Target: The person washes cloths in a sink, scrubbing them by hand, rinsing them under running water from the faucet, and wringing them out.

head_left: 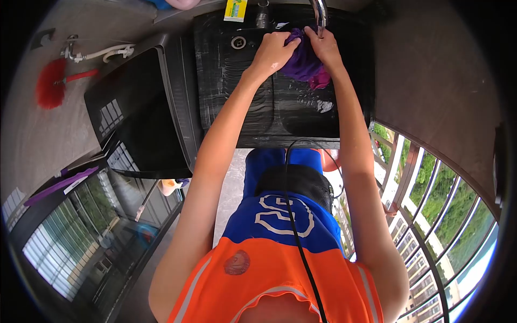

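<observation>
A wet-looking purple cloth point(301, 60) with a magenta part point(320, 79) hangs bunched between my two hands over the black laundry sink point(226, 81). My left hand point(272, 51) grips its upper left edge, fingers closed. On the other side my right hand point(325, 47) pinches the upper right of the cloth, just under the chrome faucet point(319, 12). The cloth's lower end rests on the sink's dark surface. Whether water is running from the faucet I cannot tell.
A yellow packet point(235, 9) stands at the sink's back edge. To the left is a black-lidded washing machine point(134, 113), with a red brush point(52, 83) on the wall beyond. A railing point(431, 188) runs along the right. A black cable point(293, 215) hangs down my front.
</observation>
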`<state>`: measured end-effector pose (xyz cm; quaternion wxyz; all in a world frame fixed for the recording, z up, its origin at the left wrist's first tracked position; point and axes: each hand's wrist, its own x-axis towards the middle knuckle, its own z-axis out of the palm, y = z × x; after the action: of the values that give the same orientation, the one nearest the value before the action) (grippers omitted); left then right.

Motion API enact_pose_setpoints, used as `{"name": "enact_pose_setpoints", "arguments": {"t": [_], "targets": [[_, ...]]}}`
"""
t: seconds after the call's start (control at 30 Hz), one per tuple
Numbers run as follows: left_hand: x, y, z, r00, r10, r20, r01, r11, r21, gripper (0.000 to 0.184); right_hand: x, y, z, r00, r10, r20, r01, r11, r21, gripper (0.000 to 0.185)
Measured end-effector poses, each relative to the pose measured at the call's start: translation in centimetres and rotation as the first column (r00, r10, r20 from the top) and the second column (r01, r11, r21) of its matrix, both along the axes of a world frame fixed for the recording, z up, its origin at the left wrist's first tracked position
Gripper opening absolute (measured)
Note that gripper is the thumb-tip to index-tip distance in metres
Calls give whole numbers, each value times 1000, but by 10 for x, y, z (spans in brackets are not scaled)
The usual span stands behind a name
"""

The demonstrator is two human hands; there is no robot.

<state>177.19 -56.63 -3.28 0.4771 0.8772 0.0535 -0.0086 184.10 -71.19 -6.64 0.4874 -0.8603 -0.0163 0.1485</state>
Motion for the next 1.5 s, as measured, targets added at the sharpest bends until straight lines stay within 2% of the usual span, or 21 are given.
{"name": "enact_pose_setpoints", "arguments": {"t": [0.07, 0.1, 0.17, 0.2, 0.3, 0.4, 0.47, 0.53, 0.6, 0.67, 0.83, 0.87, 0.97, 1.07, 1.13, 1.2, 1.27, 1.3, 1.4, 1.47, 1.5], "targets": [[-23, 24, 0, 996, 81, 36, -83, 995, 54, 35, 18, 10, -45, 896, 230, 379, -154, 963, -220, 51], [-36, 34, -7, 971, 186, 148, -191, 982, 15, 33, 17, 13, -46, 898, 216, 382, -155, 970, -186, 51], [-64, 60, 0, 943, 326, 59, -330, 941, 69, 35, 6, 17, -26, 923, 201, 327, -205, 978, -23, 50], [-78, 74, 1, 924, 382, 20, -382, 919, 100, 35, 4, 15, -21, 927, 251, 279, -215, 964, -156, 46], [-117, 111, 5, 896, 405, -179, -363, 904, 228, 33, -37, 16, 10, 917, 338, 212, -317, 939, -131, 37], [-143, 116, 10, 870, 461, -176, -455, 887, 77, 27, -74, 23, 41, 839, 524, 148, -509, 851, -126, 24], [-151, 115, 16, 886, 441, -144, -420, 894, 156, 23, -87, 26, 21, 768, 598, 227, -602, 796, -60, 21], [-151, 115, -12, 899, 435, -49, -424, 892, 155, 19, -94, 41, -12, 690, 607, 393, -592, 786, -175, 21], [-144, 123, -69, 923, 371, 105, -383, 912, 149, 19, -103, 64, -46, 745, 493, 449, -506, 857, -100, 22], [-131, 121, -115, 867, 483, 120, -497, 852, 163, 15, -108, 85, -88, 739, 500, 452, -489, 859, -150, 21], [-113, 102, -214, 960, 208, 189, -267, 882, 387, 22, -132, 107, -170, 786, 450, 423, -92, 763, -639, 50], [-111, 98, -229, 953, 144, 266, -257, 849, 462, 23, -131, 104, -177, 782, 481, 398, -145, 760, -634, 63], [-106, 98, -225, 980, 132, 147, -179, 907, 381, 26, -115, 103, -189, 799, 449, 401, -177, 812, -557, 62], [-113, 99, -214, 989, 134, 64, -146, 949, 279, 25, -108, 105, -179, 804, 576, 148, -379, 688, -619, 57], [-114, 101, -198, 984, 153, 87, -167, 968, 187, 23, -110, 109, -165, 839, 541, 48, -456, 750, -480, 43], [-124, 102, -163, 903, 397, 164, -399, 917, -18, 20, -116, 109, -143, 854, 520, -13, -480, 779, -404, 37], [-129, 111, -114, 797, 559, 227, -534, 829, -167, 16, -119, 105, -100, 827, 508, -242, -431, 848, 308, 32], [-133, 118, -101, 777, 587, 228, -557, 809, -186, 15, -123, 106, -78, 847, 465, -257, -350, 852, 390, 32], [-140, 129, -89, 737, 609, 292, -573, 793, -207, 14, -129, 111, -66, 830, 367, -419, -70, 816, 574, 32], [-139, 133, -105, 866, 407, 290, -386, 914, -128, 13, -135, 115, -92, 850, 327, -413, -62, 841, 538, 32], [-137, 130, -121, 894, 347, 285, -331, 938, -105, 10, -140, 116, -110, 953, 290, -84, -261, 930, 257, 33]]}}
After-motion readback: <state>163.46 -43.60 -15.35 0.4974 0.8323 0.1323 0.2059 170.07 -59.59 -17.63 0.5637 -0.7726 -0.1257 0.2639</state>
